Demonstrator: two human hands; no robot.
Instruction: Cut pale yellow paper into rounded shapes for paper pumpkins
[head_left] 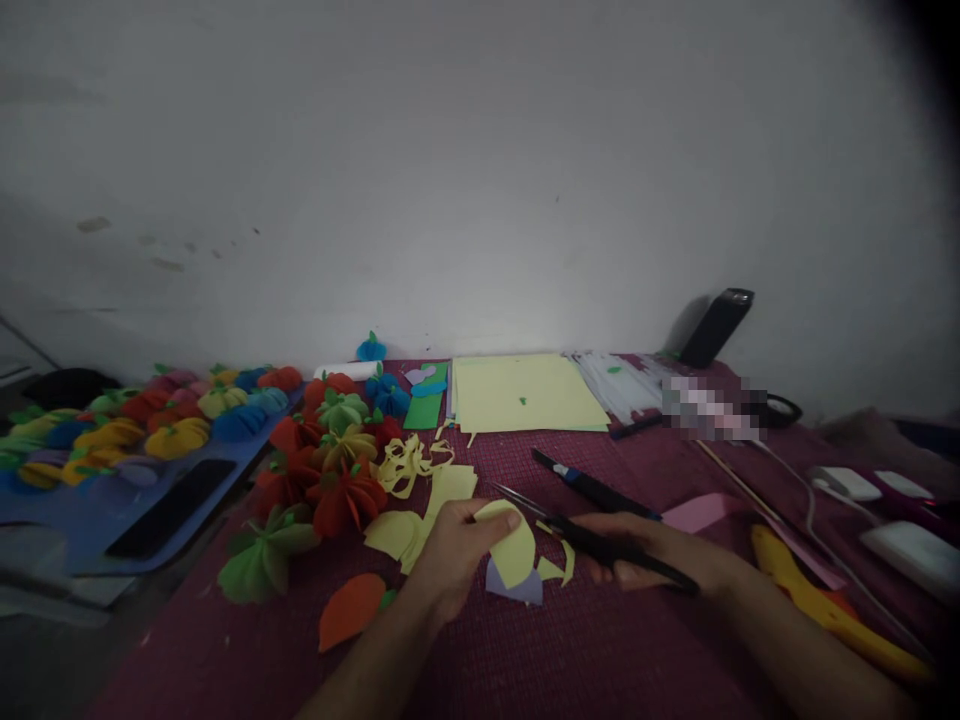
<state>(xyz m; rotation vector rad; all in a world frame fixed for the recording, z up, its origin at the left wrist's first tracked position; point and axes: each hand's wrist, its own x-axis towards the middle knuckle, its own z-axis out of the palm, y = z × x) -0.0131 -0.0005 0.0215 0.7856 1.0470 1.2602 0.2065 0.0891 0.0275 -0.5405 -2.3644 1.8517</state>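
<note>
My left hand (459, 548) pinches a rounded yellow paper piece (513, 550) between thumb and fingers. Closed around black-handled scissors (592, 540) is my right hand (637, 550), and the blades point left, close to the yellow piece. Beneath the held piece lies a purple paper piece (517, 588). Curved yellow offcuts (561, 565) rest between the hands. Left of my left hand are more yellow cut pieces (394, 532) and an orange rounded piece (351, 610). Whether the blades touch the paper, I cannot tell.
Folded-paper pumpkins crowd the left, some on a blue board (247, 450) with a dark phone (172, 508). Yellow sheets (525, 395) lie at the back. A utility knife (592, 485) lies behind my right hand. A yellow-handled tool (817, 600), cables and a white charger (911, 555) sit right.
</note>
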